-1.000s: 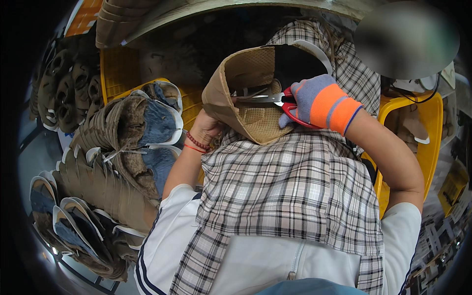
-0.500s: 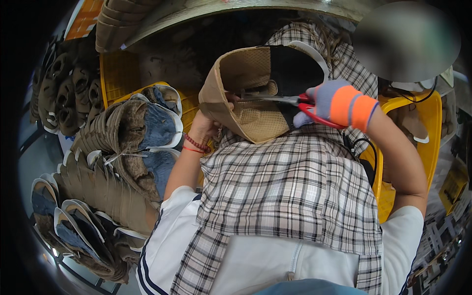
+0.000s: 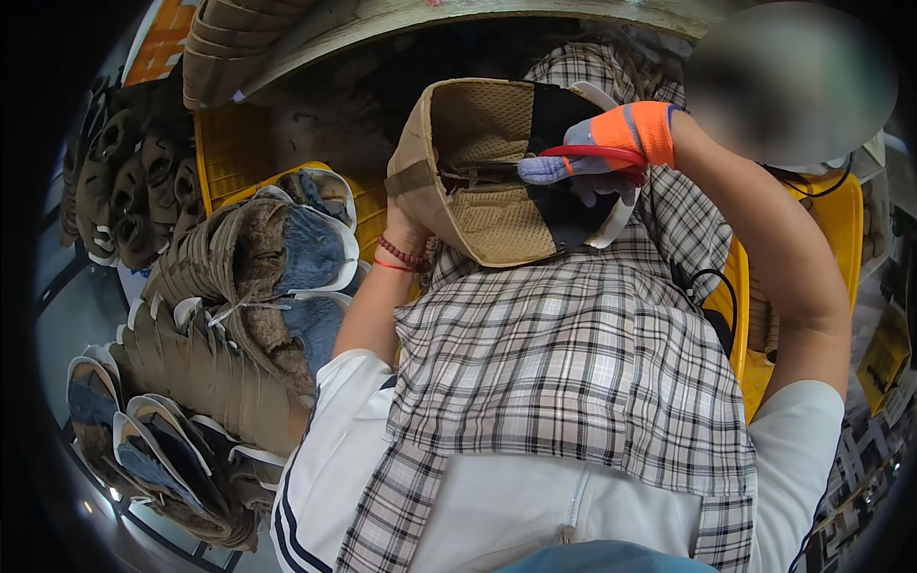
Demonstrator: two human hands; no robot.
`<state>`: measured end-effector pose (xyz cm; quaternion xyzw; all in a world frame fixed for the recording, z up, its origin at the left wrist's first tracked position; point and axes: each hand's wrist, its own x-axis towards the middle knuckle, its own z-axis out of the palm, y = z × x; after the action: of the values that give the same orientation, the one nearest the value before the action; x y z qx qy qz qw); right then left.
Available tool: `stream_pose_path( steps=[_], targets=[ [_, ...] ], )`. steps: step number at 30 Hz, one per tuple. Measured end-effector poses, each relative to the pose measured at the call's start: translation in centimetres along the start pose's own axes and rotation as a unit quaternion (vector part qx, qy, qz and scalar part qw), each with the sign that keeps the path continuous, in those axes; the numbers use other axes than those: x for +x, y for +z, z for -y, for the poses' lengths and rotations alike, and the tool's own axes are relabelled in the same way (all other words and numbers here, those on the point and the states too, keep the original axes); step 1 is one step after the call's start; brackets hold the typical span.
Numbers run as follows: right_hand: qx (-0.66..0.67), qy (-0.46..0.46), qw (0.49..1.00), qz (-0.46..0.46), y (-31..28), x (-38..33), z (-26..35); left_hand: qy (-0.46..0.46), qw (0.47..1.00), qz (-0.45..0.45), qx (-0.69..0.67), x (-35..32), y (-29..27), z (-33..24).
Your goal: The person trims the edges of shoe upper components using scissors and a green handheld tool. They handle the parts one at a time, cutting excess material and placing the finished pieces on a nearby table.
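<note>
A person in a plaid apron held a tan shoe upper (image 3: 478, 172), opening turned up to the camera, above the lap. The left hand (image 3: 406, 229), mostly hidden behind the upper, gripped it from below; only the wrist with red bracelets showed. The right hand (image 3: 611, 158), in a grey glove with an orange cuff, was closed round the red handles of a pair of scissors (image 3: 535, 172) whose blades reached into the upper's mouth, across the mesh lining and beside its black heel panel.

Trimming inside such a soft shell seemed to call for short snips with only the blade tips, the left hand keeping the lining taut and turned to the light, so that the mesh itself was not nicked.

Left of the upper, a yellow plastic crate (image 3: 229, 143) carried finished uppers with grey-blue fleecy lining (image 3: 287, 253); further left and below, rows of tan uppers (image 3: 191, 382) lay stacked in overlapping files. Above and left of the upper, an orange crate corner (image 3: 158, 43) and a pile of tan pieces (image 3: 224, 33) sat by a curved wooden edge. Right of the upper, a second yellow crate (image 3: 845, 224) stood behind the right arm, and below it a small yellow tag or packet (image 3: 884, 353) showed, too blurred to make out.
</note>
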<state>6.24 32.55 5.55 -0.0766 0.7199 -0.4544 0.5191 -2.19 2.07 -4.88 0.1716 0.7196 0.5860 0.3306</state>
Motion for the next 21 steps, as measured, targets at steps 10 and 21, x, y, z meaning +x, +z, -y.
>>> stream_pose_path(
  steps=[10, 21],
  targets=[
    [0.022, 0.075, 0.997, -0.011, 0.1, 0.3, 1.7, -0.021, 0.999, 0.029, -0.026, -0.3, 0.4, -1.6],
    [-0.108, 0.091, 0.982, -0.128, 1.8, 0.3, 1.8, -0.14, 0.864, -0.025, -0.483, -0.3, 0.2, -1.1]
  ],
)
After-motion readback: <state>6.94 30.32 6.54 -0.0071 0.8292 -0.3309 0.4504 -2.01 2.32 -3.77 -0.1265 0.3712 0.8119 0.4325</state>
